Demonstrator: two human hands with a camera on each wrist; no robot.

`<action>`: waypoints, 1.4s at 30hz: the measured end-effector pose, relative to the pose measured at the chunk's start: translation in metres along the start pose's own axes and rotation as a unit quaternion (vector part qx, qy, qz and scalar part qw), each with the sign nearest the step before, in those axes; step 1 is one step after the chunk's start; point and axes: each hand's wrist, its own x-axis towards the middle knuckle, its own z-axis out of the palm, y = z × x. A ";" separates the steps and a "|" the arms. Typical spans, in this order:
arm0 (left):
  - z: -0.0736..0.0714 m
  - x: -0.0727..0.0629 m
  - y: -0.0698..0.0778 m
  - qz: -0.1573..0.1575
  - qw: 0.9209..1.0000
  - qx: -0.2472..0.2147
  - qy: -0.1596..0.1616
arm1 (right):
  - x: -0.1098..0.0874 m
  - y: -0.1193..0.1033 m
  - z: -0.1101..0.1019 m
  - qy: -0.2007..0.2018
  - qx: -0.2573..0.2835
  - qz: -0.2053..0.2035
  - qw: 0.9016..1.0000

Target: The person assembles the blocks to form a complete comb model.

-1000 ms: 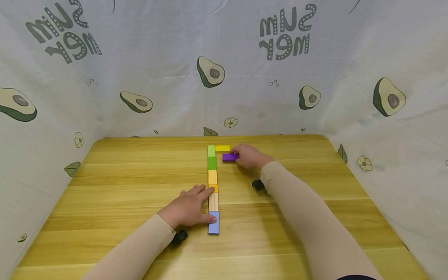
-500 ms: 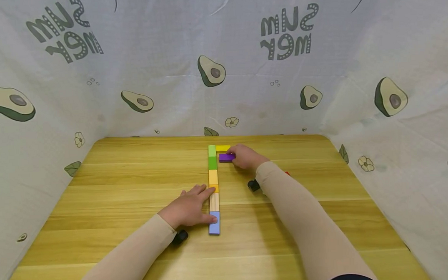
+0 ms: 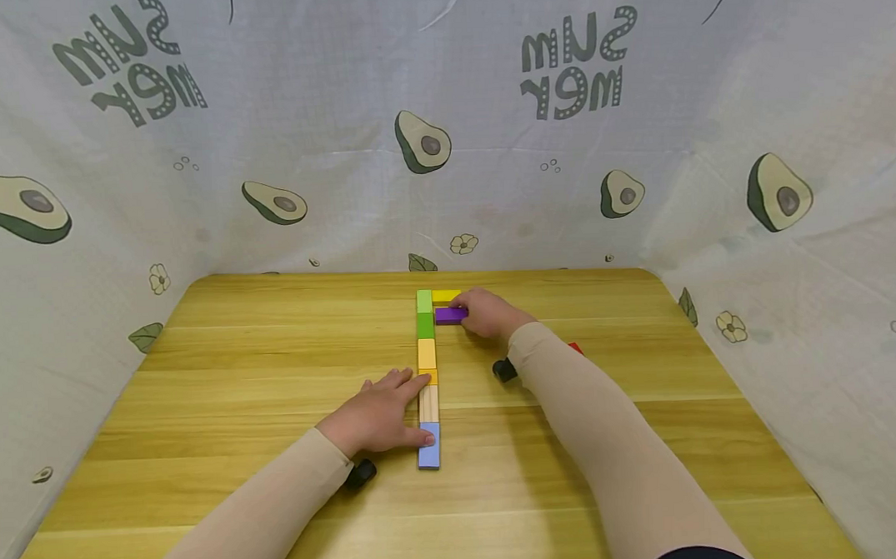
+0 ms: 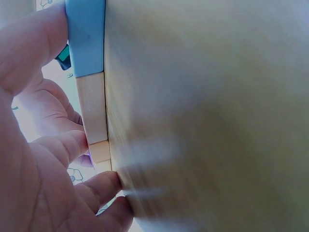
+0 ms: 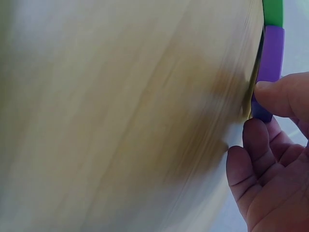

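Note:
A straight column of blocks runs away from the person: a blue block nearest, then a bare wood block, an orange block, a pale yellow block, a green block and a light green block. My left hand rests on the column with spread fingers, thumb on the blue block, a fingertip on the orange one. My right hand pinches the right end of a purple block; its left end sits right at the green block's side. A yellow block extends right from the light green block.
A red piece shows partly from behind the right sleeve. The wooden table is enclosed by a printed cloth at the back and sides. A black wrist camera sits under the left wrist.
My right hand has slid the purple block leftward, up to the green block's side. The red piece has come into view beside the right sleeve. My left hand has stayed in place.

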 end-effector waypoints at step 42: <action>-0.002 0.001 0.002 -0.003 1.000 -0.006 -0.003 | 0.005 -0.003 0.001 -0.015 0.003 0.008 1.000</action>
